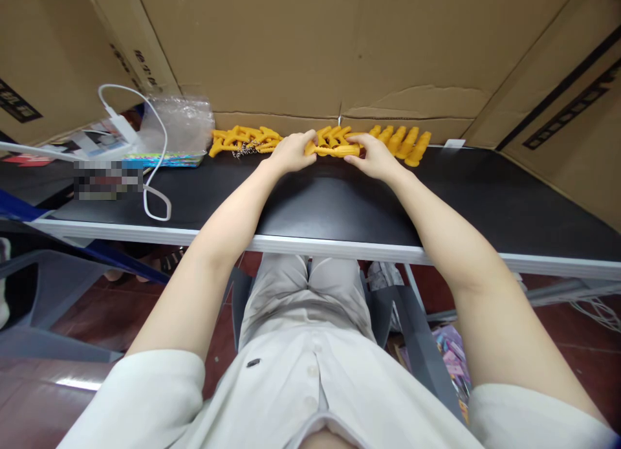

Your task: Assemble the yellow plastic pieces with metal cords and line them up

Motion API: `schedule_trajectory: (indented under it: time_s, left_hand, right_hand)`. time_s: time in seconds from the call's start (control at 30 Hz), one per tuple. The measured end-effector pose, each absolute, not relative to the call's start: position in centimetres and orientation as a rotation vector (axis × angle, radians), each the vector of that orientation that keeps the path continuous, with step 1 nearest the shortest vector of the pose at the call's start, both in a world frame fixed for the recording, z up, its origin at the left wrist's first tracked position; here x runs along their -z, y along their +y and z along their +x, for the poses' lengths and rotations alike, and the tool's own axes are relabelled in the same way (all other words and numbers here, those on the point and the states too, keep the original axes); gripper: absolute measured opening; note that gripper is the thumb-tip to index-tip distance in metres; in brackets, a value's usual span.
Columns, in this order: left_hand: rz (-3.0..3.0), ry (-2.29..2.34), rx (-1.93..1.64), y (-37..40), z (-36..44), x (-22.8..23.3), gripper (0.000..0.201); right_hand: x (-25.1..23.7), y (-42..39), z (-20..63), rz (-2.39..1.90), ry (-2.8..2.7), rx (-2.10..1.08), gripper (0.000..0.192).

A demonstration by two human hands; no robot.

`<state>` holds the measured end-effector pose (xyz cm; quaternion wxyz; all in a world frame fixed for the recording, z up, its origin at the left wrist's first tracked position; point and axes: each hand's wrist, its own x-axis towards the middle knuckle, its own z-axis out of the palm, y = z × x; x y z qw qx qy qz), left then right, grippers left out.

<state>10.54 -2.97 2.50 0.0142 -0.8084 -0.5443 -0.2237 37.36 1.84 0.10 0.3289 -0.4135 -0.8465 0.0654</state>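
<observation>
2 hands (292, 153) (373, 156), 1 plastic bag (182, 122), 1 white cable (158, 177), approx. 5 lined-up orange pcs (402, 142)

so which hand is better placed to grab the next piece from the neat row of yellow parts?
Right, probably. The right hand sits beside the neat row; the left hand is nearer the jumbled pile.

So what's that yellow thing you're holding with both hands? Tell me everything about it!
The yellow piece is a small, long, orange-yellow part that looks like smooth plastic. It lies sideways near the far edge of the black table. The left hand pinches one end and the right hand pinches the other. Just behind it sits a jumble of similar yellow pieces, and to its right a neat row of them leans side by side. Its finer shape is too small to tell.
</observation>
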Motion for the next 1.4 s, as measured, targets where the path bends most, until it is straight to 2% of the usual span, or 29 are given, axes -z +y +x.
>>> schedule_trajectory:
  time_s: [0.3, 0.5, 0.67, 0.97, 1.23, 1.4]
  left_hand:
    - [-2.493, -1.745, 0.765, -2.4, 9.6, -2.0, 0.041]
    - [-2.513, -1.730, 0.759, -2.4, 9.4, -2.2, 0.040]
    - [-2.534, -1.709, 0.819, -2.4, 9.4, -2.1, 0.038]
    - [-2.524, -1.754, 0.781, -2.8, 9.9, -2.4, 0.038]
    - [-2.591, -1.768, 0.837, -2.2, 9.5, -2.0, 0.032]
    - [-2.570, -1.746, 0.821, -2.2, 9.5, -2.2, 0.036]
  right_hand:
    - [-0.5, 1.6, 37.4, -1.088, -2.011, -0.628, 0.062]
    - [-0.8, 1.0, 37.2, -1.038, -1.943, -0.771, 0.047]
    - [-1.1, 0.5, 37.1, -1.016, -1.876, -0.878, 0.056]
    - [-1.0, 0.8, 37.1, -1.021, -1.868, -0.830, 0.060]
    - [-1.4, 0.5, 37.2, -0.997, -1.964, -0.619, 0.063]
    - [-1.3, 0.8, 37.3, -1.031, -1.928, -0.717, 0.057]
